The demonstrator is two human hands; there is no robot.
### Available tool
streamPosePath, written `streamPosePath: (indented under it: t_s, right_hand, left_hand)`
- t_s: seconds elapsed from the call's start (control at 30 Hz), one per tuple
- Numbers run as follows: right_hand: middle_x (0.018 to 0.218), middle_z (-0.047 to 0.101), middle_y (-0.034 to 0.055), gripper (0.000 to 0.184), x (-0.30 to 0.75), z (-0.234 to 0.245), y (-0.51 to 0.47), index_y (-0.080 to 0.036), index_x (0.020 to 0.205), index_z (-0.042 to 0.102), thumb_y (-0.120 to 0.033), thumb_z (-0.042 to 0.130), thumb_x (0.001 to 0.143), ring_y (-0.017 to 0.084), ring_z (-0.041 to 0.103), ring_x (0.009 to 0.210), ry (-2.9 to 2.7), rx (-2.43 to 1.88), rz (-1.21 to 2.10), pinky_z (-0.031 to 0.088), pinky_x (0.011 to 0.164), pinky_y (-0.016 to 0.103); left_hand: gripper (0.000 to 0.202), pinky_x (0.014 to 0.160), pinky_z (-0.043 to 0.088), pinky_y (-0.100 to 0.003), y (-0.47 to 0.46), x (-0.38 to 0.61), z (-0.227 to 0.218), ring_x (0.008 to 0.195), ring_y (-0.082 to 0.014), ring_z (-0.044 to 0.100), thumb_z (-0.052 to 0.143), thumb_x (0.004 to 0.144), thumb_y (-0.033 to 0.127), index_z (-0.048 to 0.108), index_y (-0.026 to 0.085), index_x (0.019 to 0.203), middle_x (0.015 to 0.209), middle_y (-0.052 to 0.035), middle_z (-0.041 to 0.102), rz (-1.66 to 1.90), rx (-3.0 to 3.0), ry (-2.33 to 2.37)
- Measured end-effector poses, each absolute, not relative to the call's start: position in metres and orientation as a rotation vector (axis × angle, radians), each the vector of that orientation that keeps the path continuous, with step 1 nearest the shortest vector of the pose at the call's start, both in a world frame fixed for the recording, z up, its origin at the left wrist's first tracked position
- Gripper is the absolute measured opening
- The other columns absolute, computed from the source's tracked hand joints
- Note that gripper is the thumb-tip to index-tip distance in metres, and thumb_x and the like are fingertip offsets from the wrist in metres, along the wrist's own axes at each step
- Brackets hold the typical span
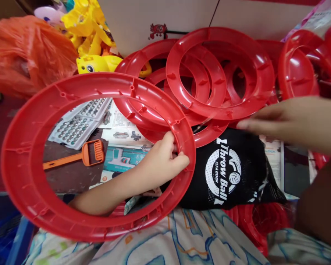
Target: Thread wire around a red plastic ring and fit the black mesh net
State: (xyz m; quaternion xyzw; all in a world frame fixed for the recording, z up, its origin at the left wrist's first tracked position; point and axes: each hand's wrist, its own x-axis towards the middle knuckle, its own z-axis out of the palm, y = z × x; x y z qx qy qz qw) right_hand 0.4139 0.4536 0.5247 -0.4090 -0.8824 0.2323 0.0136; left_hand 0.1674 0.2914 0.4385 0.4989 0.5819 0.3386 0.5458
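A large red plastic ring (99, 82), its ribbed side toward me, is tilted up over my lap. My left hand (172, 154) is closed on the ring's right-hand band, and my left forearm shows through the opening. My right hand (264, 119) is at the right, just above a black drawstring bag (223, 173) printed "Throw Ball". It is near the lower edge of another red ring (220, 114) on the pile. Motion blurs its fingers, so whether it holds anything is unclear.
More red ring parts (298, 73) lie at the back right, others (267, 221) below the bag. Yellow toy parts (99, 63) and an orange plastic bag (30, 55) sit at the back left. An orange rake-like tool (92, 152), a case of small round cells (77, 123) and printed boxes (121, 158) show through the ring.
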Motion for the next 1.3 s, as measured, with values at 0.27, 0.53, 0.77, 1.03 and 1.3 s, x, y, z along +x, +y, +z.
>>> streamPosePath:
  t_s: [0.27, 0.53, 0.77, 1.03, 1.3]
  right_hand:
    - [0.061, 0.064, -0.0033, 0.020, 0.331, 0.492, 0.379, -0.020, 0.086, 0.075, -0.031, 0.081, 0.071, 0.009, 0.055, 0.052, -2.312, -0.996, 1.205, 0.041, 0.042, 0.021]
    - [0.076, 0.069, -0.0011, 0.009, 0.339, 0.488, 0.389, -0.020, 0.074, 0.068, -0.016, 0.073, 0.080, 0.010, 0.064, 0.072, -2.412, -0.498, 1.062, 0.052, 0.065, 0.022]
    - [0.074, 0.067, -0.0009, 0.008, 0.348, 0.471, 0.398, -0.020, 0.078, 0.067, -0.017, 0.072, 0.082, 0.010, 0.063, 0.071, -2.357, -0.347, 0.949, 0.050, 0.061, 0.022]
    - [0.077, 0.068, 0.0009, 0.007, 0.345, 0.456, 0.399, -0.015, 0.078, 0.068, -0.017, 0.068, 0.085, 0.009, 0.063, 0.074, -2.433, -0.303, 1.111, 0.051, 0.069, 0.020]
    - [0.084, 0.071, 0.0034, 0.017, 0.349, 0.468, 0.389, -0.013, 0.082, 0.071, -0.019, 0.059, 0.092, 0.013, 0.063, 0.081, -2.655, -0.341, 0.900, 0.048, 0.074, 0.026]
  left_hand:
    - [0.020, 0.061, 0.044, -0.030, 0.293, 0.173, 0.439, 0.076, -0.0181, 0.060, 0.055, 0.081, 0.027, 0.044, 0.020, 0.095, 0.084, -0.0020, 0.060, 0.744, 1.250, 1.369]
    - [0.019, 0.058, 0.040, -0.030, 0.296, 0.176, 0.459, 0.071, -0.0174, 0.056, 0.055, 0.078, 0.028, 0.041, 0.022, 0.089, 0.079, 0.0008, 0.056, 0.641, 1.290, 1.369]
    - [0.034, 0.072, 0.050, -0.024, 0.304, 0.191, 0.456, 0.083, -0.0131, 0.065, 0.054, 0.069, 0.005, 0.047, 0.019, 0.098, 0.093, -0.0003, 0.065, 0.951, 0.834, 0.972]
    - [0.030, 0.073, 0.050, -0.022, 0.294, 0.191, 0.435, 0.084, -0.0116, 0.064, 0.055, 0.073, 0.003, 0.050, 0.018, 0.099, 0.090, 0.0014, 0.063, 0.933, 0.819, 1.010]
    - [0.017, 0.066, 0.048, -0.027, 0.287, 0.187, 0.430, 0.073, -0.0134, 0.058, 0.057, 0.083, 0.021, 0.050, 0.021, 0.098, 0.082, 0.0022, 0.058, 0.820, 1.037, 1.190]
